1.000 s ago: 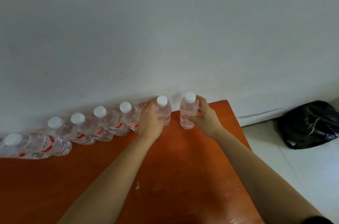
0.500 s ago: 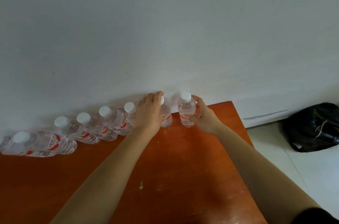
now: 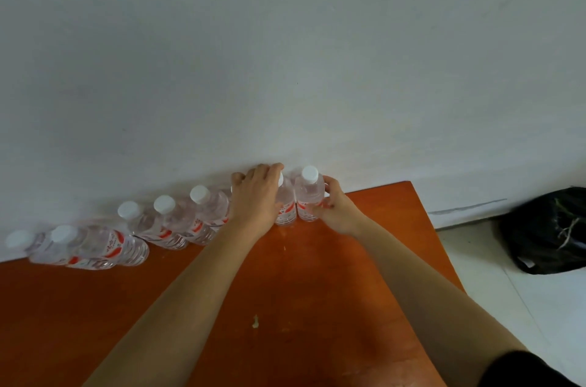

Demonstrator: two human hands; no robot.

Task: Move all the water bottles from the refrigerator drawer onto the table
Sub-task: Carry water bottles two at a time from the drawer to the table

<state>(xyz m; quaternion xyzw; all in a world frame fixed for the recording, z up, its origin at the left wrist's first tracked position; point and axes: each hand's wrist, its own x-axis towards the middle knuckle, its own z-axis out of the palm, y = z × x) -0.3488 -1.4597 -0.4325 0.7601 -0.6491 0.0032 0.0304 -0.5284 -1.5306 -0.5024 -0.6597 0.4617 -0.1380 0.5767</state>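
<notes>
Shifted leftward, clear white-capped red-labelled bottle point(image 3: 310, 196) touches its neighbour point(image 3: 286, 207).

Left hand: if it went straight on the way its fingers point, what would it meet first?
The left hand grips a bottle; pushed straight on, both would likely meet the white wall just behind the row. The gap left is unclear.

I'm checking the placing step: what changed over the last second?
The left hand slid the left bottle toward the wall and up beside the right bottle, closing the gap, and now covers its cap. The right hand keeps gripping the right bottle. The other bottles stayed in place on the table.
</notes>
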